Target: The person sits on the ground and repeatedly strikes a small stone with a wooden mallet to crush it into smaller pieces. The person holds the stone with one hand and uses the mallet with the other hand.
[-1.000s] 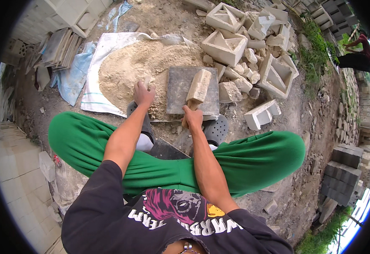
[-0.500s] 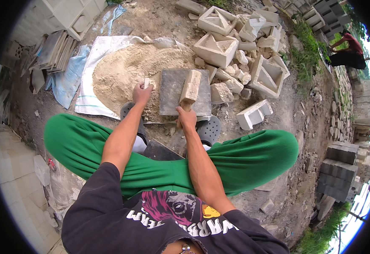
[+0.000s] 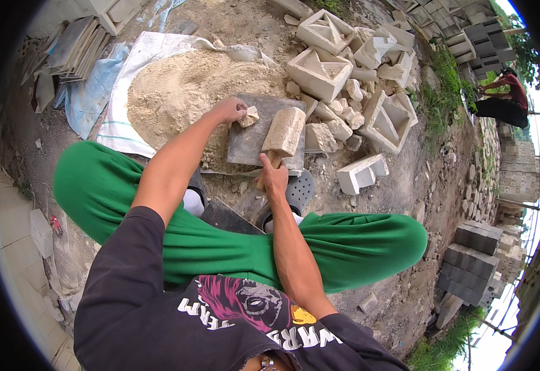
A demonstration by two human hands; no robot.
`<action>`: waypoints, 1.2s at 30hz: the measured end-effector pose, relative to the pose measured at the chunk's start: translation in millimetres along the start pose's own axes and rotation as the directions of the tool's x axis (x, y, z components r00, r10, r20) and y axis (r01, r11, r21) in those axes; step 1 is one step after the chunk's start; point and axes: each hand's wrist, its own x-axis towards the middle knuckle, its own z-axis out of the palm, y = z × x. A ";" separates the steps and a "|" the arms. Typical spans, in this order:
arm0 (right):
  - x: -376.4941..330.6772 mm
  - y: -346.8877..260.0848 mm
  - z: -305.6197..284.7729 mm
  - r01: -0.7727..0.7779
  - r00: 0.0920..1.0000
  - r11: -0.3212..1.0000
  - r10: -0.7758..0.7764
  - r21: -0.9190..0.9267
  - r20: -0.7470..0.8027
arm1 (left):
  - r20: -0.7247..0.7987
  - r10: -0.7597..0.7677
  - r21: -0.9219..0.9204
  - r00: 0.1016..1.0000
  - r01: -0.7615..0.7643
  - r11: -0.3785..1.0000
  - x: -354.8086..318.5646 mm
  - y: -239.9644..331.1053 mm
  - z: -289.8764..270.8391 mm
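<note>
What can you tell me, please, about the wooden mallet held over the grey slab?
The mallet has a chunky, pale tan block head, rough and dusty, that looks like wood, on a short handle. The right hand grips the handle near its lower end, hiding most of it. The head is raised and tilted over the flat dark grey slab, near its right edge; whether it touches the slab cannot be told. The left hand holds a small pale stone piece on the slab just beside it.

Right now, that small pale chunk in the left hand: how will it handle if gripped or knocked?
The chunk looks like broken cast stone, so probably stiff and heavy for its size. Its rough, chalky faces suggest little slip in the left hand. Rubble of the same material lies nearby, so it may chip under the mallet.
</note>
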 end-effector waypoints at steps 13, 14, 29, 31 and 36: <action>21.3 8.0 1.2 -0.169 0.981 0.973 0.181 -0.154 0.068 | -0.194 -0.269 -0.115 0.943 0.250 0.961 -26.2 8.8 39.8; 19.4 9.2 2.7 -0.163 0.985 0.978 0.169 -0.126 0.035 | -0.118 -0.314 -0.192 0.942 0.289 0.938 -29.9 21.8 37.3; 21.2 -100.6 14.2 0.261 0.965 0.911 -0.237 -0.318 0.115 | -0.287 -0.527 -0.579 0.800 0.293 0.761 -38.8 -0.1 82.5; 29.7 -85.5 11.4 0.280 0.959 0.890 -0.244 -0.360 0.142 | -0.296 -0.516 -0.568 0.803 0.287 0.772 -39.0 4.0 80.1; 62.0 -9.5 4.8 0.134 0.990 0.813 -0.084 -0.566 0.115 | -0.398 -0.541 -0.420 0.741 0.377 0.825 -38.9 26.5 72.4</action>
